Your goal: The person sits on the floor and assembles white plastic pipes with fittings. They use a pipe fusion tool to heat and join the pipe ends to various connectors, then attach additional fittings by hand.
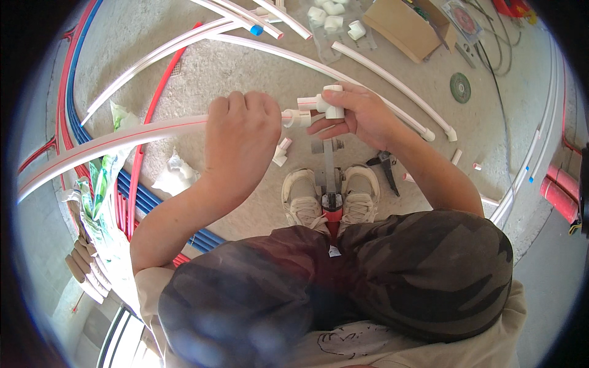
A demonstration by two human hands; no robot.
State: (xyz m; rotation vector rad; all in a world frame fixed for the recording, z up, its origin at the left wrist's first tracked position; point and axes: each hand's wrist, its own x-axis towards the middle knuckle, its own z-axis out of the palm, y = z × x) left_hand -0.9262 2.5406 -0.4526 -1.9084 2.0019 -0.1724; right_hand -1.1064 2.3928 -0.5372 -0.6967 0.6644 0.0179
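The left hand (242, 126) is closed over a long white pipe (123, 138) with a red stripe, its fingers wrapped across the far side, the pipe running out to the left and a white fitting (300, 118) on its right end, just beyond the fist. To the right, the right hand (343, 113) pinches a white tee fitting (335, 113), thumb over its far part and the other fingers on the near side; a short pipe stub (305, 104) points left from it, just beyond the first fitting, and whether they touch I cannot tell.
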